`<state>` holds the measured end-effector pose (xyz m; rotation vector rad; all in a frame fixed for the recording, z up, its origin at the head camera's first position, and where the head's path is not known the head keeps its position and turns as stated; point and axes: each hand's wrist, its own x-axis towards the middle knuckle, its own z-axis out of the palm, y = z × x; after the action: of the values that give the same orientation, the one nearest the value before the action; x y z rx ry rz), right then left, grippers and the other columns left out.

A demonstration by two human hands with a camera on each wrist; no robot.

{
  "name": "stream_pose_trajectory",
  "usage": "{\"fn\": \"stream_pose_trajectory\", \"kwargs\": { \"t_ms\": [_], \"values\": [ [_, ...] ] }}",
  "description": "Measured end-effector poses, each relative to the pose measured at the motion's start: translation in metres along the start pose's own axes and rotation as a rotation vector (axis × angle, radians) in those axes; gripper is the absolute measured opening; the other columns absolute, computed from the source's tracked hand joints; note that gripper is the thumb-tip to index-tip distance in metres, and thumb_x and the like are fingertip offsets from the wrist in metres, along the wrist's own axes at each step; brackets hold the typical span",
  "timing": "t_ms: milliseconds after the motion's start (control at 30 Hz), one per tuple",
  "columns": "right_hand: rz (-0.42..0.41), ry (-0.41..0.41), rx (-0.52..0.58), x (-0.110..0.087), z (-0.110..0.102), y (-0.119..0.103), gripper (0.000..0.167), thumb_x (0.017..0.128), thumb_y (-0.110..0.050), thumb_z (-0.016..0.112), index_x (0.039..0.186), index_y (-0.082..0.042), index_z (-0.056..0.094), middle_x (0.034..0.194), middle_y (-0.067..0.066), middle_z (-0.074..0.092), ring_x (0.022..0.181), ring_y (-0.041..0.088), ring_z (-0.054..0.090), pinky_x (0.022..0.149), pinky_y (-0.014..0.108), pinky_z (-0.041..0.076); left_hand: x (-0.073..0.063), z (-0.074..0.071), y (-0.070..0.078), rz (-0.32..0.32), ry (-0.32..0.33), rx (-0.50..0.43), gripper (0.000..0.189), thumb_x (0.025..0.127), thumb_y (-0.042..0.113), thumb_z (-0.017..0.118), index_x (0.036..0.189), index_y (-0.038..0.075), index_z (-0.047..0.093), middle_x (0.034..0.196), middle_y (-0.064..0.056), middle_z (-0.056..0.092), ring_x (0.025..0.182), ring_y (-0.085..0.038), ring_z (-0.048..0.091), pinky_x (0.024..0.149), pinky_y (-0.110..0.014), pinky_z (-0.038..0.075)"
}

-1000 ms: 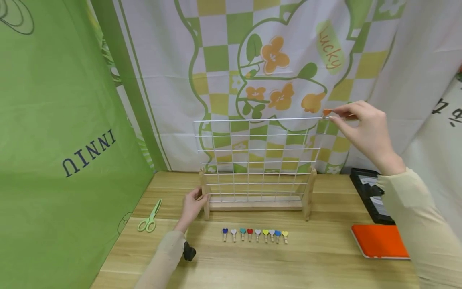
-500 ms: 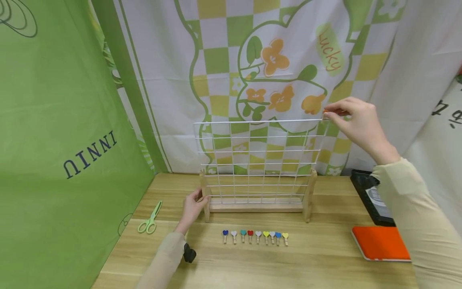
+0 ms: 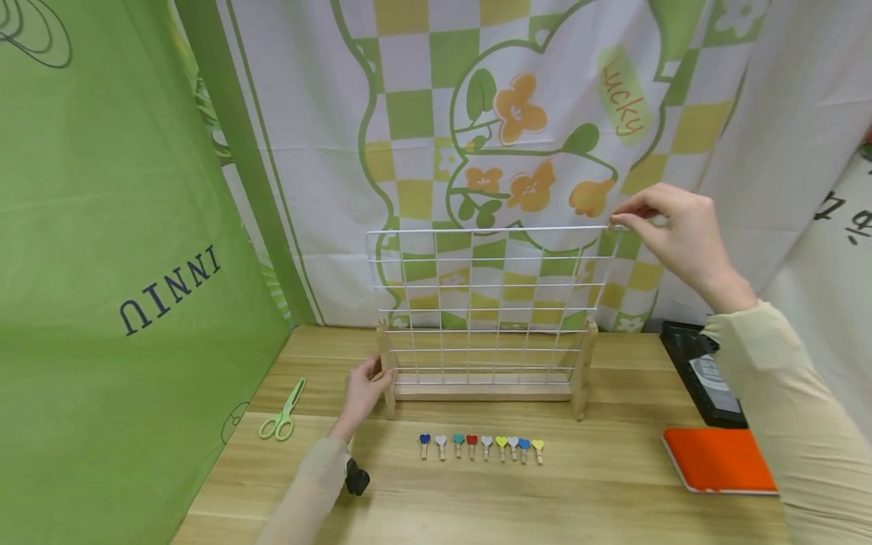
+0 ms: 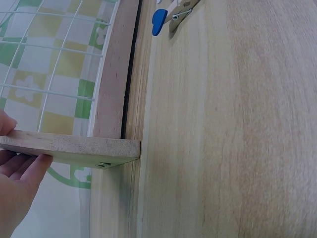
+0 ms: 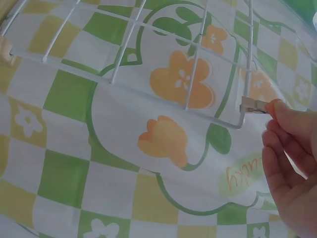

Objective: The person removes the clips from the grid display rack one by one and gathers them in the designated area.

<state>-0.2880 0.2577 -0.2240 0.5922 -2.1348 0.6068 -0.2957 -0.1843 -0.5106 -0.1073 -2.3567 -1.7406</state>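
My right hand (image 3: 681, 238) is at the top right corner of a white wire grid (image 3: 490, 228). Between thumb and finger it pinches a small wooden clothespin (image 5: 253, 105) with an orange heart, largely covered by the fingertips. In the right wrist view the clothespin's wooden end meets the grid's side wire just by the corner. The grid stands upright in a wooden stand (image 3: 484, 390). My left hand (image 3: 361, 392) grips the stand's left post (image 4: 74, 144), thumb on one side and fingers on the other. Several heart clothespins, including a red one (image 3: 472, 440), lie in a row before the stand.
Green scissors (image 3: 281, 415) lie left on the wooden table (image 3: 545, 507). To the right are an orange notebook-like item (image 3: 718, 459) and a black case (image 3: 702, 375), partly behind the right sleeve. A patterned curtain (image 3: 306, 189) hangs close behind the grid.
The right hand shifted left onto the grid's corner with the orange clothespin, and then dipped slightly. Its fingers now cover most of the heart. The left hand stayed on the post.
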Motion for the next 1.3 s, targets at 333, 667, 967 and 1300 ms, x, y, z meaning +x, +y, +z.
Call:
{"fn": "stream_pose_trajectory", "kwargs": {
  "t_ms": [333,667,967,1300],
  "values": [
    [0.002,-0.016,0.009,-0.012,-0.004,-0.01,0.007,0.084,0.0,0.076,0.09,-0.001,0.075,0.085,0.011,0.072,0.078,-0.026,0.045,0.065,-0.001,0.036,-0.001,0.0,0.003,0.006,-0.009,-0.018,0.043,0.091,0.0,0.066,0.13,-0.014,0.055,0.129,-0.033,0.06,0.125,-0.044,0.058,0.103,-0.048,0.053],
    [0.026,-0.087,0.041,-0.06,0.011,-0.004,0.012,0.08,0.001,0.078,0.09,-0.006,0.075,0.085,0.007,0.074,0.079,-0.026,0.046,0.068,-0.002,0.04,-0.001,-0.001,0.004,0.003,-0.007,-0.01,0.042,0.09,-0.001,0.067,0.129,-0.014,0.057,0.127,-0.033,0.062,0.123,-0.045,0.06,0.101,-0.046,0.055],
    [0.017,-0.189,0.059,-0.117,0.044,0.0,0.017,0.076,0.0,0.081,0.088,-0.011,0.074,0.082,0.0,0.072,0.076,-0.012,0.055,0.067,0.006,0.05,-0.001,-0.001,0.004,0.009,-0.004,-0.011,0.043,0.09,-0.001,0.067,0.129,-0.014,0.056,0.126,-0.033,0.062,0.122,-0.045,0.06,0.101,-0.045,0.055],
    [0.049,-0.329,0.167,-0.169,0.081,-0.003,0.014,0.077,0.0,0.08,0.085,-0.01,0.074,0.078,-0.004,0.071,0.069,-0.001,0.061,0.061,0.025,0.06,0.0,0.001,0.002,0.005,-0.005,0.001,0.043,0.091,-0.001,0.066,0.13,-0.016,0.054,0.127,-0.034,0.061,0.122,-0.046,0.06,0.101,-0.047,0.054]
  ]
}}
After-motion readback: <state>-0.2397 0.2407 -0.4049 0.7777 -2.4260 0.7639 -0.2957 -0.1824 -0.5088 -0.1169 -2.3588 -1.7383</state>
